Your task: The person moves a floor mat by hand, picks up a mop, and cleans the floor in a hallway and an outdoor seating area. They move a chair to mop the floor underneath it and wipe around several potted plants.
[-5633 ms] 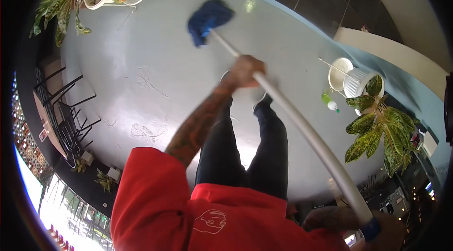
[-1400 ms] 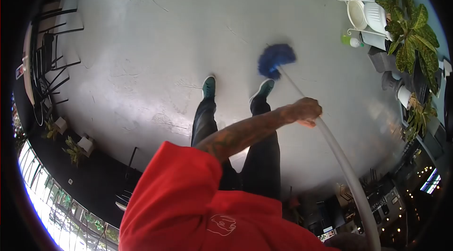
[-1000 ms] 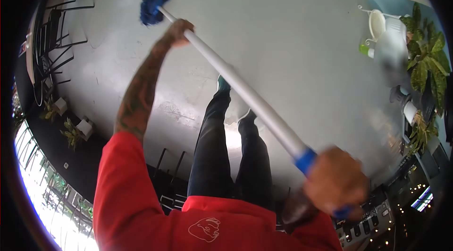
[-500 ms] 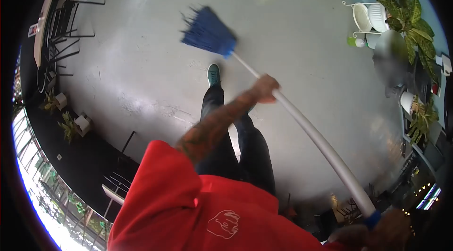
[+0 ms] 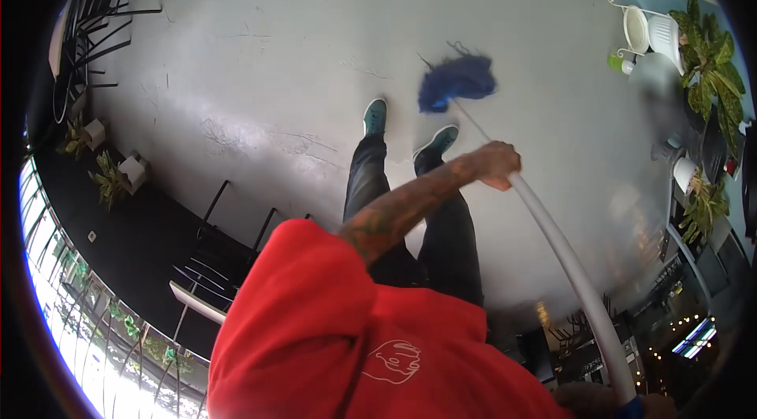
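A mop with a blue, stringy head (image 5: 457, 81) rests on the grey floor, just ahead of my shoes. My left hand (image 5: 497, 165) wraps round its long grey handle (image 5: 564, 249), fairly low down, with the arm stretched across my body. At the lower right edge, my right hand (image 5: 656, 406) is closed at the top end of the handle, by a blue part. Shadow and the frame's edge hide most of that hand's fingers.
Dark chairs and a table (image 5: 59, 44) stand at the far left. Potted plants (image 5: 132, 171) sit along the left edge. On the right are a white plant stand (image 5: 635, 29), a leafy plant (image 5: 714, 72) and a blurred round grey thing (image 5: 658, 92).
The mop head has swung to the right and turned, its strands bunching up. My left hand has moved right with the handle. My second shoe has come into view.
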`<state>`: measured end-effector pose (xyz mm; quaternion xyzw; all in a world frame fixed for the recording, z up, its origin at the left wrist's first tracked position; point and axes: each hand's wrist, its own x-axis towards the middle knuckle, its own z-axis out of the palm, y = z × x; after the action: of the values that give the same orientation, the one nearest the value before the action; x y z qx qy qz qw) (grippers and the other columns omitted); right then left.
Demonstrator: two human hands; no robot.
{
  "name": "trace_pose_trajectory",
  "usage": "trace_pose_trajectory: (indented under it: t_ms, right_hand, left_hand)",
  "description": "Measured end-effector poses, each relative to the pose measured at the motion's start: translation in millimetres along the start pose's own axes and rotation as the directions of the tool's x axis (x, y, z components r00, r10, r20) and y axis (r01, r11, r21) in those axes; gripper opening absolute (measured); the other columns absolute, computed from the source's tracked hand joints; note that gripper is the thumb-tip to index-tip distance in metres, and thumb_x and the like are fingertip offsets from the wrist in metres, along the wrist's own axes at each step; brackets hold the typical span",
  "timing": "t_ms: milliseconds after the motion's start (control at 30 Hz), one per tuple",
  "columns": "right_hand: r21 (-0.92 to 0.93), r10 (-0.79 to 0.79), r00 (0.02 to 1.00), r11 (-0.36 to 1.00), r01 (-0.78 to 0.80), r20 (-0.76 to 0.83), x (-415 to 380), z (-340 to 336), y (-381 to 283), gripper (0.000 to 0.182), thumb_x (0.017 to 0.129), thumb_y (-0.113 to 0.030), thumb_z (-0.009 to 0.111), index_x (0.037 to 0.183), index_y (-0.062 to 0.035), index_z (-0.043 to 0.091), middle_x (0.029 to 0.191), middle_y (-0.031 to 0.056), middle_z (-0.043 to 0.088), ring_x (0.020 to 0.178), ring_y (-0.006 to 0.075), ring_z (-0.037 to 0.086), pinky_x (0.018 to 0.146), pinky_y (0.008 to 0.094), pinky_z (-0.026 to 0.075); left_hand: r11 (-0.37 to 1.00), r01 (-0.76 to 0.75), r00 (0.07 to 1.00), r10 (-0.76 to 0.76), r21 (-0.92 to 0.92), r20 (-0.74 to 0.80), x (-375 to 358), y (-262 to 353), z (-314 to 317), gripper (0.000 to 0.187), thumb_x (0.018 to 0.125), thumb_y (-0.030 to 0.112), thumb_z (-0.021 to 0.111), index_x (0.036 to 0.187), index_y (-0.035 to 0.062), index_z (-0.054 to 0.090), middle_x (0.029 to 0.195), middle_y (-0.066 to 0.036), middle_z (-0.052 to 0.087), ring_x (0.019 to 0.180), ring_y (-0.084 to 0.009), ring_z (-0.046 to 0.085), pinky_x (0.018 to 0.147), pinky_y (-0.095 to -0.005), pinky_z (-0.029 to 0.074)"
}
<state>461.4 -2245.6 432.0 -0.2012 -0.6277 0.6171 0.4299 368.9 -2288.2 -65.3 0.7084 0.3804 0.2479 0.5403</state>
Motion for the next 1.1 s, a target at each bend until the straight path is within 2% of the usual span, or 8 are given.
trace_pose_trajectory:
  t_ms: [267, 433, 500, 533, 600, 700, 1000, 1100]
  right_hand:
    - [0.455, -0.110, 0.994, 0.884, 0.107, -0.021, 23.7, 83.3, 97.7, 0.032, 0.076, -0.022, 0.060, 0.048, -0.0200, 0.045, 0.046, -0.0045, 0.052, 0.040, 0.0065, 0.053, 0.048, 0.0240, 0.048]
    - [0.535, 0.015, 0.998, 0.845, 0.019, -0.059, -15.1, 117.8, 223.8, 0.033, 0.076, -0.024, 0.060, 0.046, -0.0202, 0.045, 0.044, -0.0050, 0.050, 0.038, 0.0069, 0.051, 0.046, 0.0239, 0.048]
    - [-0.329, 0.428, 0.903, 0.858, -0.394, 0.033, -53.4, 116.7, 262.6, 0.028, 0.084, -0.028, 0.058, 0.061, -0.0135, 0.052, 0.042, 0.0000, 0.051, 0.031, 0.0131, 0.045, 0.042, 0.0283, 0.040]
    - [0.334, 0.085, 0.995, 0.938, -0.094, 0.042, -42.5, 145.6, 318.7, 0.025, 0.088, -0.028, 0.053, 0.069, -0.0117, 0.052, 0.043, 0.0004, 0.052, 0.033, 0.0128, 0.046, 0.046, 0.0283, 0.040]
    - [0.384, 0.038, 0.997, 0.922, -0.060, 0.065, -54.2, 146.6, 327.3, 0.026, 0.088, -0.026, 0.051, 0.069, -0.0073, 0.051, 0.047, 0.0050, 0.054, 0.038, 0.0178, 0.050, 0.047, 0.0322, 0.043]
    - [0.401, -0.012, 0.995, 0.916, -0.029, 0.101, -90.5, 126.3, 294.5, 0.028, 0.088, -0.024, 0.049, 0.069, -0.0027, 0.051, 0.052, 0.0103, 0.058, 0.043, 0.0222, 0.056, 0.046, 0.0357, 0.045]
    - [0.075, 0.139, 0.990, 0.988, -0.136, -0.039, -269.0, 33.7, -0.5, 0.022, 0.081, -0.029, 0.065, 0.069, -0.0131, 0.057, 0.046, 0.0003, 0.055, 0.039, 0.0149, 0.056, 0.044, 0.0280, 0.044]
    - [-0.058, 0.303, 0.929, 0.953, -0.298, 0.212, -267.1, 38.9, -85.0, 0.026, 0.087, -0.021, 0.059, 0.065, -0.0117, 0.048, 0.049, 0.0026, 0.054, 0.041, 0.0144, 0.055, 0.040, 0.0296, 0.043]
  left_hand:
    - [0.973, -0.079, 0.910, 0.160, 0.219, -0.382, -190.1, -125.9, -165.4, 0.022, 0.058, 0.031, 0.072, 0.071, 0.0144, 0.066, 0.074, -0.004, 0.066, 0.076, -0.0267, 0.065, 0.070, -0.0403, 0.049]
    - [0.840, 0.351, 0.928, -0.255, 0.414, -0.271, -291.7, -201.2, -288.4, 0.017, 0.062, 0.023, 0.071, 0.070, 0.0109, 0.064, 0.079, -0.007, 0.067, 0.080, -0.0267, 0.064, 0.075, -0.0395, 0.050]
    - [0.786, 0.480, 0.807, -0.222, 0.390, -0.547, -336.9, -258.5, -299.8, 0.022, 0.064, 0.024, 0.071, 0.073, 0.0061, 0.063, 0.080, -0.011, 0.066, 0.080, -0.0288, 0.064, 0.074, -0.0403, 0.050]
    - [0.707, 0.589, 0.785, -0.387, 0.392, -0.483, -349.6, -273.6, -307.6, 0.022, 0.068, 0.019, 0.067, 0.087, 0.0065, 0.066, 0.092, -0.012, 0.066, 0.093, -0.0296, 0.062, 0.086, -0.0390, 0.049]
    - [0.543, 0.704, 0.707, -0.602, 0.459, -0.371, -357.0, -274.9, -310.7, 0.034, 0.073, 0.013, 0.063, 0.107, 0.0083, 0.066, 0.113, -0.014, 0.063, 0.115, -0.0307, 0.054, 0.101, -0.0382, 0.044]
    - [0.747, 0.467, 0.841, -0.210, 0.474, -0.498, -351.7, -261.6, -254.2, 0.036, 0.067, 0.032, 0.072, 0.090, 0.0048, 0.066, 0.093, -0.015, 0.065, 0.092, -0.0336, 0.062, 0.082, -0.0435, 0.049]
    - [0.902, 0.354, 0.862, -0.213, 0.246, -0.460, -202.1, -41.9, 98.8, 0.033, 0.063, 0.025, 0.077, 0.092, 0.0135, 0.070, 0.097, -0.009, 0.066, 0.094, -0.0299, 0.059, 0.082, -0.0391, 0.048]
    - [0.984, 0.172, 0.894, -0.133, 0.054, -0.428, -150.1, 17.9, 243.0, 0.032, 0.058, 0.026, 0.074, 0.087, 0.0120, 0.071, 0.091, -0.009, 0.068, 0.085, -0.0314, 0.062, 0.080, -0.0426, 0.046]
